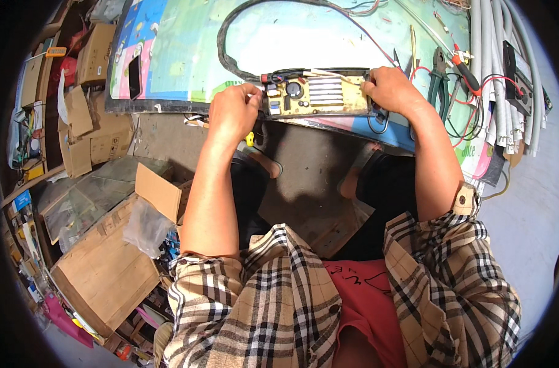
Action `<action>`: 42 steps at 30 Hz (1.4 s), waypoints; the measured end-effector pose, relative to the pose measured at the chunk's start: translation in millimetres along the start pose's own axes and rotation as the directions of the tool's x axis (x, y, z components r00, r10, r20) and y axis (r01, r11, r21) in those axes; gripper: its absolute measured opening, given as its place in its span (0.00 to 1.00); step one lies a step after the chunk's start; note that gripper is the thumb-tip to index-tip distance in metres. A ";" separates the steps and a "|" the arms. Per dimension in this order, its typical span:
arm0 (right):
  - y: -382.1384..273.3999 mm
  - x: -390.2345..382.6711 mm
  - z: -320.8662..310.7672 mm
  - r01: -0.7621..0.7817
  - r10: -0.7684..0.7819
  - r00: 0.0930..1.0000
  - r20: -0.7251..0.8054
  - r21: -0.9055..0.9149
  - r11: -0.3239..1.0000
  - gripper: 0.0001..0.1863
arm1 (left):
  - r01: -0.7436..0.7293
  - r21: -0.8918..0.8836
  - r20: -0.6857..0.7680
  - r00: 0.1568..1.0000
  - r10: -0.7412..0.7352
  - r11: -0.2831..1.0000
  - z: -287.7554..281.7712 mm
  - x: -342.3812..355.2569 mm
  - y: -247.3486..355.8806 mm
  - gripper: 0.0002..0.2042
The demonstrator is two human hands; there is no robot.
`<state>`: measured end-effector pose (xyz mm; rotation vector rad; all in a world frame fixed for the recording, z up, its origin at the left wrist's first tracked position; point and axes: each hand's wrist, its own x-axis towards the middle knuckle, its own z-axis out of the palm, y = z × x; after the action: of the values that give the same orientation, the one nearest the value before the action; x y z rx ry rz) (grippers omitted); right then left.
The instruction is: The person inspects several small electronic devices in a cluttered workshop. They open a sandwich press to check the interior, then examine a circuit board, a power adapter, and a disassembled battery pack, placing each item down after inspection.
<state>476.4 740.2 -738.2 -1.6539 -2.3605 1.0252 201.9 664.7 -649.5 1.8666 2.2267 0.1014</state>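
A yellowish circuit board with a row of silvery heat-sink fins and a round black part sits in a long dark open case at the table's near edge. My right hand is closed on the right end of this case. At its left end my left hand has thumb and fingers pinched together; whether they grip the case edge or a wire there is hidden. A thick black cable loops from that left end up over the table. Thin white and red wires run along the board's top.
Right of the case lie green-handled pliers, a red-and-black screwdriver and loose test leads. Grey conduit tubes line the table's right side. A dark phone rests at the left. Cardboard boxes and a wooden box stand on the left.
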 end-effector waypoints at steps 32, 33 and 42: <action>0.9 1.3 2.4 -0.026 0.026 1.000 0.000 0.016 1.000 0.18 | -0.240 0.250 0.219 0.958 0.187 0.938 13.5 -24.7 42.0 0.23; -1.1 1.1 0.7 -0.032 0.032 0.999 0.009 0.012 0.999 0.18 | -0.242 0.272 0.228 0.957 0.182 0.932 13.0 -25.1 42.6 0.24; -0.8 4.8 4.9 -0.044 0.044 0.999 0.003 -0.035 0.998 0.17 | -0.246 0.355 0.264 0.952 0.155 0.902 13.0 -27.7 52.3 0.26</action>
<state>471.6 741.8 -742.9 -1.7244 -2.3685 1.0006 259.5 646.0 -647.9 2.1722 1.9943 -0.5310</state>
